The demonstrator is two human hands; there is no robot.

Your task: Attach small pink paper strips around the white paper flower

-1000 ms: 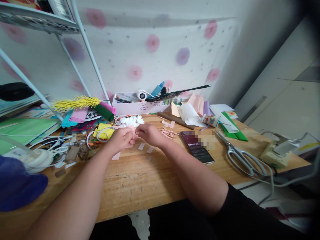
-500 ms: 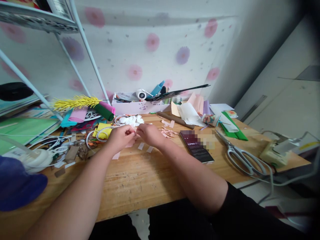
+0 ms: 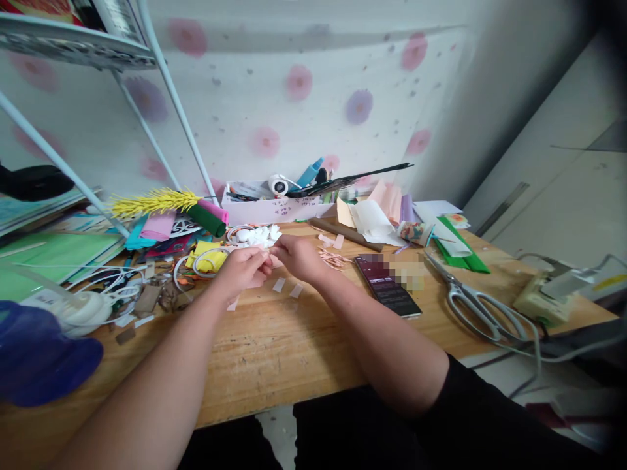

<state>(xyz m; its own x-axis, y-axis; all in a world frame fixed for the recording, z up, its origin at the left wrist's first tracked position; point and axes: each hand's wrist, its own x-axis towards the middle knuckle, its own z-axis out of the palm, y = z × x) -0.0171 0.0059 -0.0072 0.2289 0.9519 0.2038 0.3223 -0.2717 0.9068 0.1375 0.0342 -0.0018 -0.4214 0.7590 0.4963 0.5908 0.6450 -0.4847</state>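
Observation:
Over the middle of the wooden table, my left hand (image 3: 243, 269) and my right hand (image 3: 298, 258) meet at their fingertips. Both are closed in a pinch. Something small and pale is between them, too small and too covered by the fingers to name. Just below my hands lie small pale paper pieces, one (image 3: 279, 284) beside another (image 3: 296, 290). Thin twisted pinkish strips (image 3: 334, 260) lie to the right of my right hand. White petal-like pieces (image 3: 259, 235) are heaped behind my hands, and a yellow roll (image 3: 208, 256) sits to the left.
A phone (image 3: 386, 287) and large scissors (image 3: 482, 310) lie on the right, near a power strip (image 3: 543, 300). Behind stands a white box (image 3: 274, 210) of tools. Cables (image 3: 110, 287), a blue object (image 3: 44, 356) and a white rack (image 3: 171, 98) occupy the left.
My fingertips have shifted slightly, with the right hand's fingertips a little higher and the left hand turned somewhat. The whole view has moved a little; the table things stay put.

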